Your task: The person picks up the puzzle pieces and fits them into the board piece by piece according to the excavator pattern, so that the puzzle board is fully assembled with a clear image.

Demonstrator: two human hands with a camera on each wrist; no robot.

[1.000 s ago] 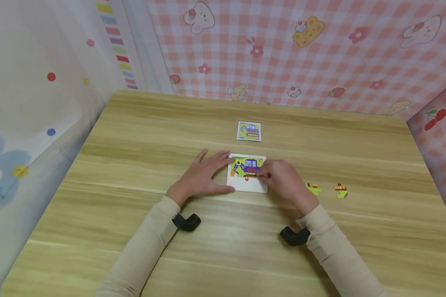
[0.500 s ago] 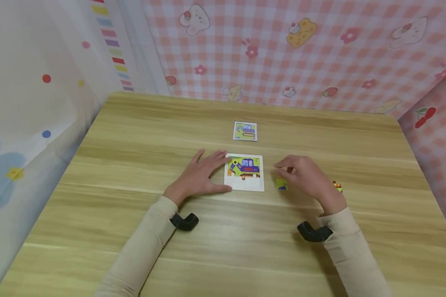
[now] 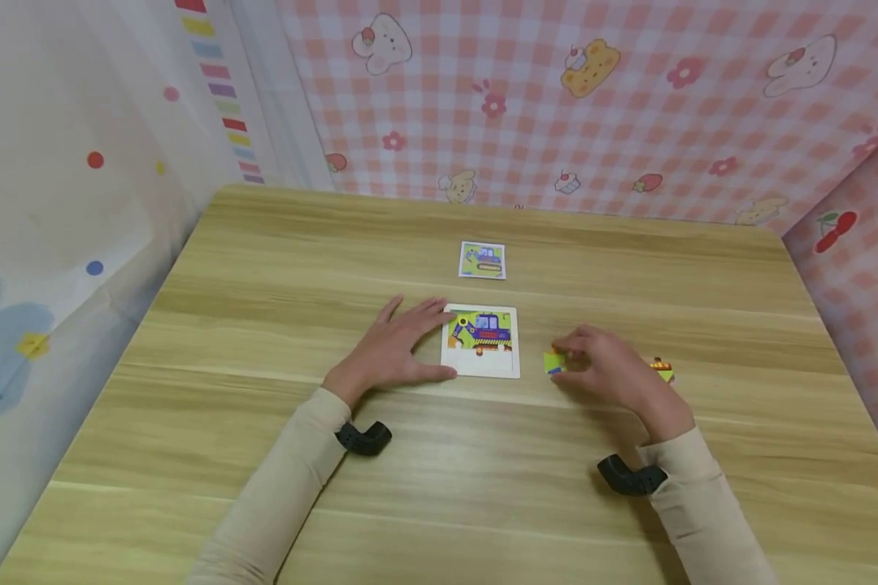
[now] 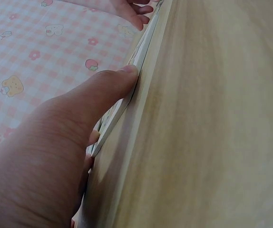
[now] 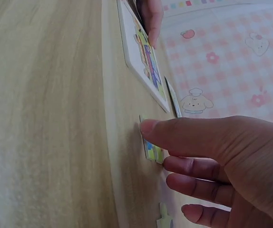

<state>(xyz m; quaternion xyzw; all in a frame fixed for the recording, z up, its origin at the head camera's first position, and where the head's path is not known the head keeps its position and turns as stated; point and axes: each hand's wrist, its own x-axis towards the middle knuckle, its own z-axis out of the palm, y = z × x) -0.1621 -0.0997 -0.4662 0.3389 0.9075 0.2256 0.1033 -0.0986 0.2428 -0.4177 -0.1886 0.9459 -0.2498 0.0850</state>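
Observation:
A white puzzle tray (image 3: pixel 483 363) lies on the table, its upper part filled with pieces that picture a blue excavator on green. My left hand (image 3: pixel 391 345) rests at the tray's left side, fingers extended and spread. The left thumb (image 4: pixel 120 78) touches the tray's near edge, and the index finger lies by its far left corner. To the tray's right, my right hand (image 3: pixel 610 370) pinches a green and blue puzzle piece (image 3: pixel 553 362) at table level. In the right wrist view the thumb covers part of this piece (image 5: pixel 151 151).
Behind the tray lies a small card (image 3: pixel 482 260) with the same excavator picture. Another puzzle piece (image 3: pixel 662 370) lies right of my right hand, partly hidden by it. Checked pink cloth (image 3: pixel 439 106) hangs behind the wooden table (image 3: pixel 322 252).
My right hand has left the tray, moved right and come down onto the green and blue piece, which it now pinches. The left hand has stayed at the tray. The head view has shifted slightly.

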